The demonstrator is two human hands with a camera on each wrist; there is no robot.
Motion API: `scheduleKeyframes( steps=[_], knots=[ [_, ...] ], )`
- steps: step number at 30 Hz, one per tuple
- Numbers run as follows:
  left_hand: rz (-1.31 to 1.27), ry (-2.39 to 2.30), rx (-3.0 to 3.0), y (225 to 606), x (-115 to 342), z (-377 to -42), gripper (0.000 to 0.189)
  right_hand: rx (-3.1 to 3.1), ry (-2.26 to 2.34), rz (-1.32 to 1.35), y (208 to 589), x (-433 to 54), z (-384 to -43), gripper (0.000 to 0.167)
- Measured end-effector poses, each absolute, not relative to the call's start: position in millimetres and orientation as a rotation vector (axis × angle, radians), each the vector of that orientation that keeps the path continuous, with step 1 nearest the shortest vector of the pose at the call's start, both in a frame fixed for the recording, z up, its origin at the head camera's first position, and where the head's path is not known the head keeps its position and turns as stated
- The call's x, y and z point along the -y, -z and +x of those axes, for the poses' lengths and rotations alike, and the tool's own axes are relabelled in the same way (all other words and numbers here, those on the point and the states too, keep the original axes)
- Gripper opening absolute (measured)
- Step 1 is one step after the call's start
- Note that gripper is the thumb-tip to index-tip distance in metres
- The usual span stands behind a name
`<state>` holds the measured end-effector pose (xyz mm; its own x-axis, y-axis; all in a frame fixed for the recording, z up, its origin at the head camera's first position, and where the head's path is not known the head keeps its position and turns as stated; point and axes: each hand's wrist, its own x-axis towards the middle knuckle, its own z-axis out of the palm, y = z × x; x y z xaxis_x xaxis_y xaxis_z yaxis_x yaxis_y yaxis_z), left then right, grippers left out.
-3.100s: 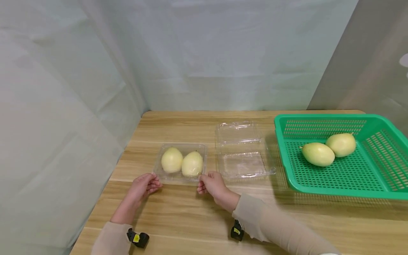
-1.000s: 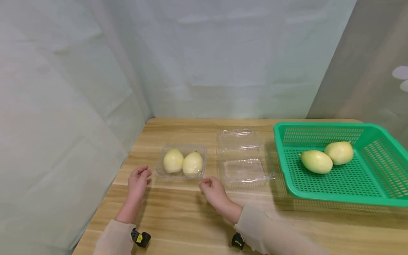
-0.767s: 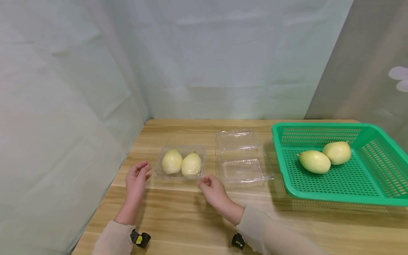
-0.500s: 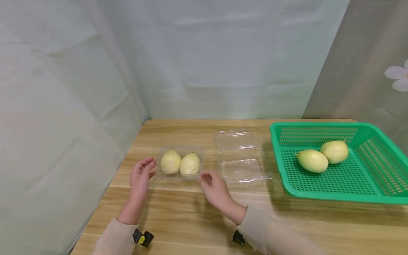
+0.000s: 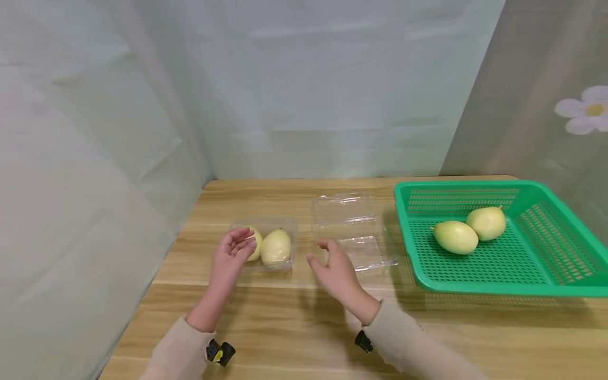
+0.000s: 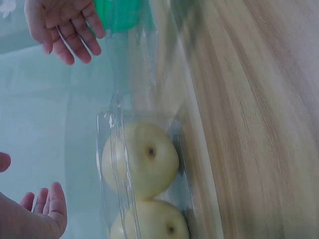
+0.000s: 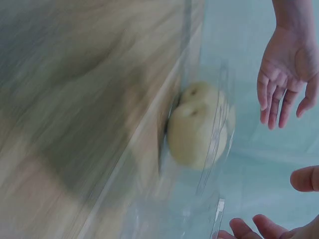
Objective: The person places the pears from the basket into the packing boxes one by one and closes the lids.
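A clear plastic clamshell box (image 5: 287, 264) with its lid down holds two pale yellow pears (image 5: 276, 247) on the table's left part. My left hand (image 5: 231, 258) hovers above the box's left side, fingers loosely bent with nothing between them, and covers part of one pear in the head view. Between that box and an opened clamshell (image 5: 343, 208), my right hand (image 5: 336, 270) is held up, thumb and fingers spread apart, holding nothing. Both palms show raised beside the closed box (image 6: 122, 149) in the left wrist view. No pears lie in the opened clamshell.
On the right stands a green plastic basket (image 5: 537, 289) with two more pears (image 5: 456, 237) inside. The wooden table (image 5: 275, 327) ends at the back against a pale curtain (image 5: 332, 95).
Earlier, both hands were at the closed box's front corners. They have come away from it; the left has shifted right and up over the box, the right has moved right with fingers spreading.
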<state>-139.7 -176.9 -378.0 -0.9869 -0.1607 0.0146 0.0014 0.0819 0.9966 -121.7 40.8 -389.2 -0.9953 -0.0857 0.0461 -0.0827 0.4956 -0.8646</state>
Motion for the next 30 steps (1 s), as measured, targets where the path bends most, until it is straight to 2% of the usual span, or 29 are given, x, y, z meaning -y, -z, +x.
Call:
scheduleKeyframes(
  steps=[5, 17, 30],
  knots=[
    [0.082, 2.036, 2.327, 374.2, 166.0, -138.9, 0.044, -2.756, 1.535, -0.085, 386.1, -53.0, -125.9, 0.048],
    [-0.06, 2.098, 2.434, 368.0, 139.0, -141.1, 0.046, -2.956, 1.534, 0.017, 392.0, -80.9, -132.7, 0.049],
    [-0.196, 2.165, 2.471, 385.3, 109.7, -141.5, 0.046, -3.011, 1.523, 0.163, 405.7, -103.5, -135.6, 0.057]
  ],
)
